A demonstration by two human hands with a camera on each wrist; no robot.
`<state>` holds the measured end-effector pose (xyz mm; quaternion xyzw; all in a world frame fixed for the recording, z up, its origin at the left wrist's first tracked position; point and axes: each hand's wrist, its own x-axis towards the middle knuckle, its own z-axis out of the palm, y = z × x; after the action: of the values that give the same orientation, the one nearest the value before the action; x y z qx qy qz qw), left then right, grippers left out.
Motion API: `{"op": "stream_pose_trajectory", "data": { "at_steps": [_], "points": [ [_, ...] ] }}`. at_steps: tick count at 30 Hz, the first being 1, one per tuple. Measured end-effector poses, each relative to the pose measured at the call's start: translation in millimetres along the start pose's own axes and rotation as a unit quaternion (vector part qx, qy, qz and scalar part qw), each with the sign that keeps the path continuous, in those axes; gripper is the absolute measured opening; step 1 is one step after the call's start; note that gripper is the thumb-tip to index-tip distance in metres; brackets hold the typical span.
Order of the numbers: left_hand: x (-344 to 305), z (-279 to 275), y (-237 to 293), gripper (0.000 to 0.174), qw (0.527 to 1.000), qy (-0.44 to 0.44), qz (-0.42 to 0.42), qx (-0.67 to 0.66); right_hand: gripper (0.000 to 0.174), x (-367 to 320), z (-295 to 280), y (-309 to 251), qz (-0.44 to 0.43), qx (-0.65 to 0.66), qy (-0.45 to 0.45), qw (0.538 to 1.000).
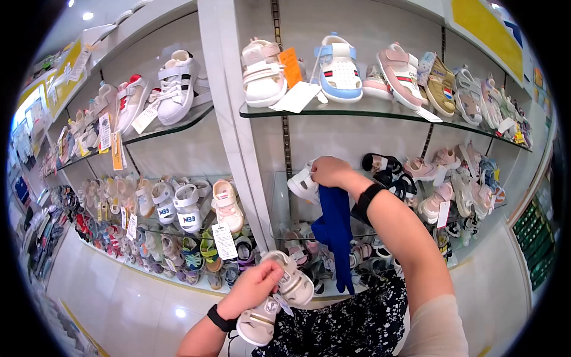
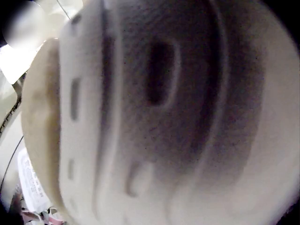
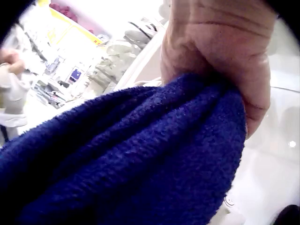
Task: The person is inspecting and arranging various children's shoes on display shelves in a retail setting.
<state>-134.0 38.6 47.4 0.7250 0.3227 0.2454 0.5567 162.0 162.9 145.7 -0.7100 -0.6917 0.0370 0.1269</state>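
My left hand [image 1: 254, 288] grips a pair of beige children's sandals [image 1: 295, 284] low in front of my body, one hanging below the other. A sandal sole [image 2: 187, 112] fills most of the left wrist view, too close to be sharp. My right hand [image 1: 333, 172] reaches over the middle shelf and holds a bunched dark blue cloth [image 1: 336, 217], which hangs down past the shelf's front. Right at those fingertips is a white shoe [image 1: 304, 183] near the shelf's left end. In the right wrist view, the fingers are curled into the cloth [image 3: 154, 150], its fuzzy folds hiding their tips.
Above my right arm a glass shelf [image 1: 369, 114] carries several children's shoes with tags. Black sandals [image 1: 402, 185] and pink shoes [image 1: 437, 202] stand right of my right hand. A white upright post [image 1: 233, 119] divides the shelving, with more shoes [image 1: 189, 208] on its left.
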Motion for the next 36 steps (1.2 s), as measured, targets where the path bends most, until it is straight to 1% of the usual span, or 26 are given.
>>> {"op": "stream_pose_trajectory", "data": {
  "at_steps": [2, 3, 5, 6, 9, 10, 13, 14, 17, 19, 21, 22, 23, 24, 25, 26, 27, 28, 29, 30, 31, 32, 33, 34, 35, 36],
  "points": [
    [-7.1, 3.6, -9.8, 0.019, 1.0, -0.015, -0.01, 0.009, 0.028, 31.9, 2.6, 7.7, -0.018, 0.028, -0.036, 0.999],
    [-10.3, 4.3, -16.2, 0.02, 0.999, -0.032, -0.007, -0.001, 0.029, 51.3, 9.2, 16.0, -0.025, 0.014, -0.04, 0.999],
    [-18.2, 8.0, -19.0, 0.021, 0.999, -0.034, -0.028, -0.016, 0.03, 81.2, 20.9, 26.1, -0.036, -0.011, -0.05, 0.998],
    [-19.9, 9.4, -24.2, 0.021, 0.998, -0.035, -0.03, -0.03, 0.031, 77.7, 13.5, 17.4, 0.0, -0.002, -0.064, 0.998],
    [-23.8, 10.7, -31.6, 0.022, 0.998, -0.013, -0.042, -0.039, 0.032, 53.2, -11.7, -10.6, 0.095, 0.109, -0.169, 0.975],
    [-24.6, 9.5, -31.8, 0.02, 0.999, -0.007, -0.036, -0.022, 0.032, 58.1, -12.4, -9.1, 0.108, 0.133, -0.213, 0.962],
    [-30.3, 8.6, -26.4, 0.017, 0.997, 0.03, -0.039, -0.056, 0.032, 59.4, -19.0, -12.7, 0.127, 0.115, -0.251, 0.953],
    [-31.7, 7.8, -27.7, 0.016, 0.996, 0.042, -0.044, -0.059, 0.028, 55.2, -20.4, -15.0, 0.149, 0.108, -0.233, 0.955],
    [-36.5, 4.6, -24.5, 0.016, 0.996, 0.083, -0.021, -0.04, 0.027, 62.5, -12.8, -12.6, 0.159, 0.12, -0.279, 0.939],
    [-39.3, 1.6, -31.6, 0.023, 0.996, 0.083, -0.008, -0.024, 0.025, 75.8, 7.5, 2.9, 0.14, 0.165, -0.285, 0.934],
    [-42.3, -1.6, -28.9, 0.036, 0.997, 0.074, -0.013, 0.013, 0.024, 73.9, 16.8, 11.9, 0.133, 0.209, -0.279, 0.928],
    [-42.4, -2.8, -32.4, 0.045, 0.998, 0.062, -0.019, 0.026, 0.031, 63.6, 11.0, 9.1, 0.111, 0.175, -0.266, 0.941],
    [-42.3, -3.8, -37.1, 0.041, 0.998, 0.057, -0.018, 0.031, 0.031, 66.1, 16.9, 15.3, 0.045, 0.1, -0.237, 0.965],
    [-41.7, -4.4, -41.5, 0.038, 0.998, 0.052, -0.017, 0.035, 0.032, 66.5, 20.5, 18.7, -0.022, 0.024, -0.205, 0.978],
    [-41.3, -3.9, -42.3, 0.035, 0.998, 0.048, -0.015, 0.04, 0.032, 67.8, 23.1, 21.7, -0.09, -0.053, -0.171, 0.98],
    [-42.8, -3.0, -39.5, 0.03, 0.998, 0.049, -0.026, 0.013, 0.037, 64.9, 25.8, 28.5, -0.177, -0.083, -0.188, 0.963],
    [-42.1, -2.5, -44.0, 0.03, 0.999, 0.04, -0.021, -0.005, 0.039, 9.6, -13.4, -16.5, -0.147, -0.087, -0.199, 0.965],
    [-39.8, -2.4, -53.2, 0.029, 0.999, 0.031, -0.017, -0.023, 0.039, -6.6, -11.3, -22.0, -0.151, -0.081, -0.192, 0.966],
    [-36.3, -2.2, -62.2, 0.029, 0.999, 0.022, -0.013, -0.043, 0.037, -39.3, -18.5, -34.5, -0.177, -0.023, -0.174, 0.968],
    [-32.4, -2.6, -65.8, 0.029, 0.998, 0.016, -0.023, -0.055, 0.036, -66.1, -19.0, -44.3, -0.222, -0.039, -0.15, 0.963],
    [-31.1, -3.8, -64.7, 0.033, 0.998, 0.004, -0.027, -0.051, 0.034, -97.2, -23.3, -57.0, -0.223, -0.05, -0.136, 0.964],
    [-28.7, -3.8, -57.8, 0.037, 0.998, 0.008, -0.033, -0.056, 0.028, -120.5, -21.7, -65.4, -0.246, -0.09, -0.119, 0.958],
    [-27.1, -1.9, -53.0, 0.04, 0.997, 0.011, -0.04, -0.06, 0.022, -142.6, -13.8, -70.2, -0.27, -0.091, -0.105, 0.953],
    [-23.5, 1.9, -57.9, 0.044, 0.997, 0.009, -0.038, -0.07, 0.02, -161.3, -9.7, -76.5, -0.269, -0.106, -0.144, 0.946],
    [-22.1, 6.5, -51.1, 0.046, 0.997, 0.007, -0.036, -0.068, 0.02, -176.9, 1.6, -76.0, -0.289, -0.098, -0.155, 0.939],
    [-19.9, 11.5, -41.3, 0.048, 0.997, 0.007, -0.051, -0.05, 0.021, -189.3, 15.3, -71.7, -0.355, -0.085, -0.121, 0.923]
  ]
}}
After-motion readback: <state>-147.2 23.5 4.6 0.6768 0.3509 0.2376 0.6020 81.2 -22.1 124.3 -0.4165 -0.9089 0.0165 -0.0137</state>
